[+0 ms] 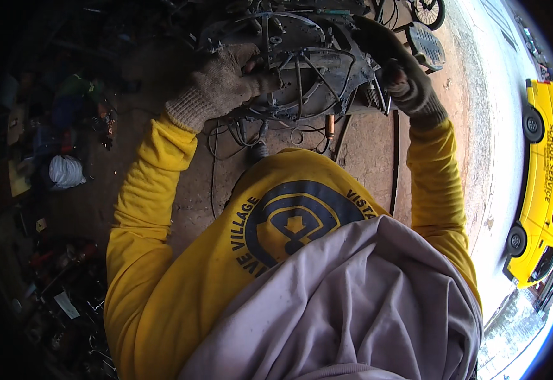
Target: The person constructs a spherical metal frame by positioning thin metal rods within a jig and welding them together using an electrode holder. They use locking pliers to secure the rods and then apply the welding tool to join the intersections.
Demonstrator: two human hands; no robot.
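In front of me, on a dark workbench surface, lies a frame of bent metal rods, with curved bars joined by short straight ones. My left hand, in a grey-brown knit glove, is closed at the frame's left edge, thumb stretched along it and fingers curled. At the right side my right hand, gloved the same way, has its fingers bent inward beside thin rods. Whatever lies inside those right fingers is hidden in shadow.
Cables and an orange-brown handle hang below the work surface. Dark clutter and a white bundle lie left. A footrest-like ribbed plate and a bicycle wheel stand at far right. A yellow van is parked outside.
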